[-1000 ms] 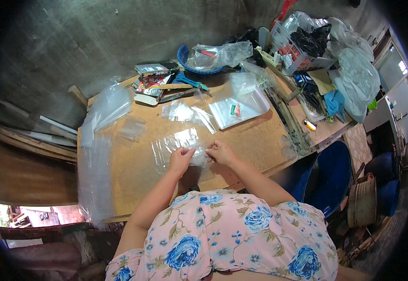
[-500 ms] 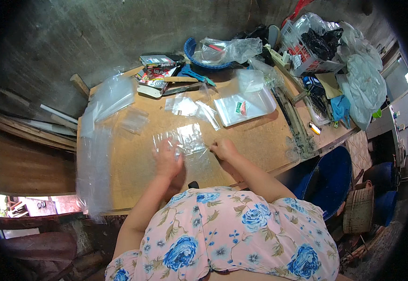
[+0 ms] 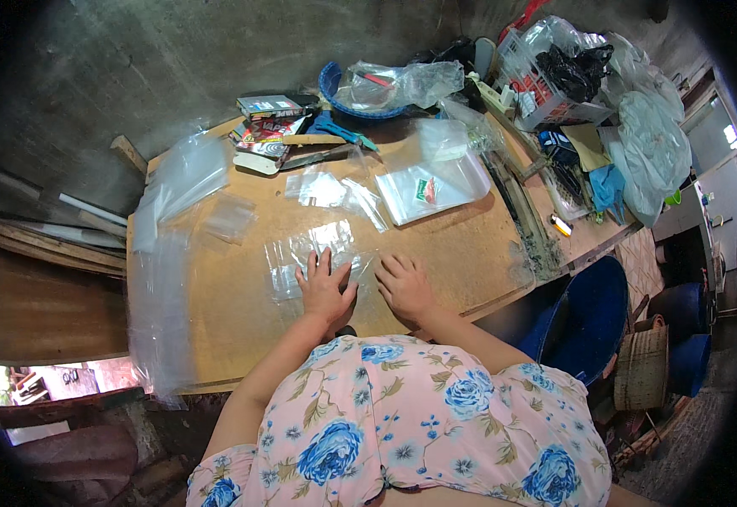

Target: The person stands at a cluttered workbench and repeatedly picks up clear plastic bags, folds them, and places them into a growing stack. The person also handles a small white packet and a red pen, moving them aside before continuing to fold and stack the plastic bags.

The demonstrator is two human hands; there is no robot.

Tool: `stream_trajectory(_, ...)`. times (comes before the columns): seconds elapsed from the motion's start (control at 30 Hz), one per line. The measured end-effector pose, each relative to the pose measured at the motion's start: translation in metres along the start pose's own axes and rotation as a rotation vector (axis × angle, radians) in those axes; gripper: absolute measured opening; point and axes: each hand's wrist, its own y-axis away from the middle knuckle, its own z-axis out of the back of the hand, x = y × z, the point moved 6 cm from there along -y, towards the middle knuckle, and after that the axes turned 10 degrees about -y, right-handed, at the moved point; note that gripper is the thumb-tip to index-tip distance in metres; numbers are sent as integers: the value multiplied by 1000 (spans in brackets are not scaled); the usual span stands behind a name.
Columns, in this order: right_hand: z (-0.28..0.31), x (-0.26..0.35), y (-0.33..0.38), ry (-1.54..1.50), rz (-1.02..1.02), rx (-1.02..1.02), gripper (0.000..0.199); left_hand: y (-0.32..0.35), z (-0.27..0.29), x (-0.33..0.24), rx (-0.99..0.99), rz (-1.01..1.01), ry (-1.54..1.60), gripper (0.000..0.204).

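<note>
A clear plastic bag [image 3: 288, 281] lies flat on the wooden tabletop in front of me, its glossy surface catching the light. My left hand [image 3: 325, 287] rests on its right part with the fingers spread, pressing on the film. Just right of the bag's edge, my right hand [image 3: 404, 286] lies palm down with its fingers apart, holding nothing. Beyond both hands are loose clear plastic pieces [image 3: 322, 188] and a thick stack of clear bags [image 3: 449, 193] with a small green and red label on top.
Long clear plastic sheets [image 3: 162, 287] cover the table's left side. Small boxes [image 3: 269, 127], a knife [image 3: 318, 158], blue-handled pliers [image 3: 343, 131] and a blue basket [image 3: 331, 87] stand along the back. A lighter [image 3: 560, 226] and a stuffed crate [image 3: 546, 97] are at right, above a blue tub [image 3: 592, 313].
My right hand has opened from a pinch at the bag's right edge and now lies flat. My left hand has shifted right across the bag, fingers spread. The view has shifted slightly.
</note>
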Motion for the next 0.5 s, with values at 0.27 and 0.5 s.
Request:
stream_trajectory(0.27,-14,-12,13,-7,-64,81,39,-2,-2,1,-16,42,-1,36)
stream_trajectory(0.5,-13,-14,12,30,-118,113,40,-2,-4,3,-13,34,-30,38)
